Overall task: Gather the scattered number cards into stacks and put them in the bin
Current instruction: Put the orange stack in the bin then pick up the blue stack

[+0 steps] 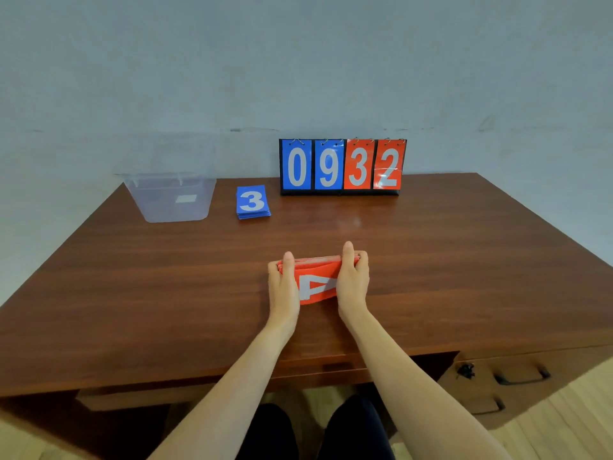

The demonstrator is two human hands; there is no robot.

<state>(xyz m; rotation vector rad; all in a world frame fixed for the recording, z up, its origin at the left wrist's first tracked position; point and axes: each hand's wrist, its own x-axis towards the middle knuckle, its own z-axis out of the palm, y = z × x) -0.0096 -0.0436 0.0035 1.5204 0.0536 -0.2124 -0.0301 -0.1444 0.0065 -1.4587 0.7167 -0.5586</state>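
Red card stack [316,282]: left hand [282,287], right hand [353,280] pinch ends; we judge squeeze bows it, cards may spill before bin [169,197]; blue stack [252,202] waits.

Wooden desk [464,260], pale grey wall [298,61], light floor [564,426]

Bare forearms [232,376], bare left hand [283,288] and right hand [354,280], black trousers [275,433] over both knees.

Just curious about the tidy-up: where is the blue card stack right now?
Head view: the blue card stack lies back left on the desk, between the clear bin and the scoreboard.
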